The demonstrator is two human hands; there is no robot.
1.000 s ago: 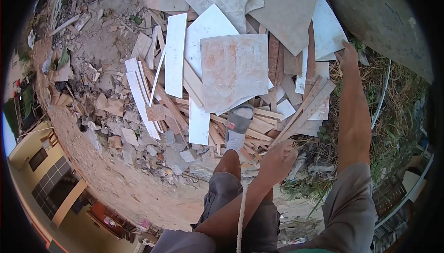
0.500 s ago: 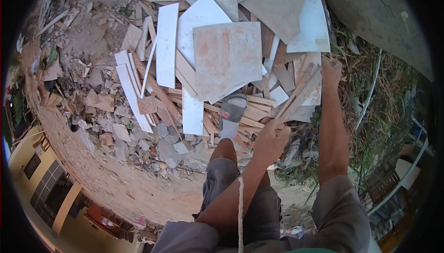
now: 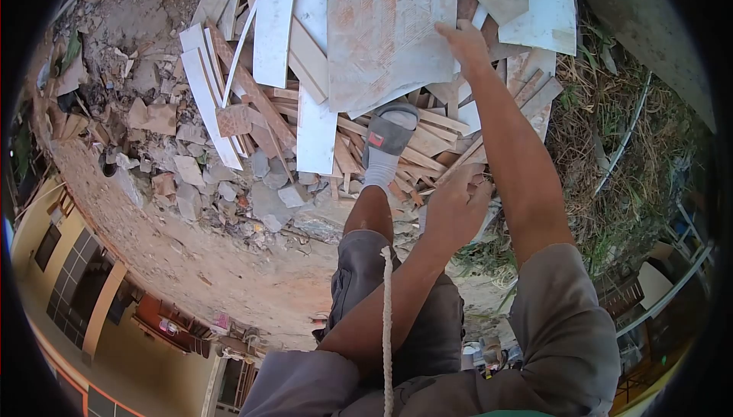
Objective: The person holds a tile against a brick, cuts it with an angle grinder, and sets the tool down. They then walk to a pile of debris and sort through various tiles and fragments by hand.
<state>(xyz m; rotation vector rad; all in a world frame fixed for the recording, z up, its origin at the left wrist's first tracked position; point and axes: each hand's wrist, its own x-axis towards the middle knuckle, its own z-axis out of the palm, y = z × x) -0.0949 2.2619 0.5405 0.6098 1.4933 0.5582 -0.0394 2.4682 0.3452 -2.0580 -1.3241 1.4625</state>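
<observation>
A large, roughly square tile [image 3: 391, 39] with reddish stains lies on top of the pile, its lower edge broken. My right hand [image 3: 466, 41] is at the tile's right edge, its fingers closed on the edge and partly hidden. Lower down, my left hand [image 3: 460, 207] hovers over the near side of the pile, fingers loosely curled and apart, with nothing visible in it. Beneath and beside it lie narrow tile strips [image 3: 427, 142]. My sandalled foot [image 3: 387, 136] stands on the pile just below the square tile.
White slabs [image 3: 276, 24] lie left of the square tile, and another white piece [image 3: 544, 12] lies at upper right. Broken rubble [image 3: 187, 169] covers the left ground. Dry grass [image 3: 611, 135] borders the right. A rope [image 3: 387, 318] hangs in front of my legs.
My right hand has moved left from the pile's right side to the square tile's edge. My left hand has drawn away from the long strips. The view has tilted down and closer.
</observation>
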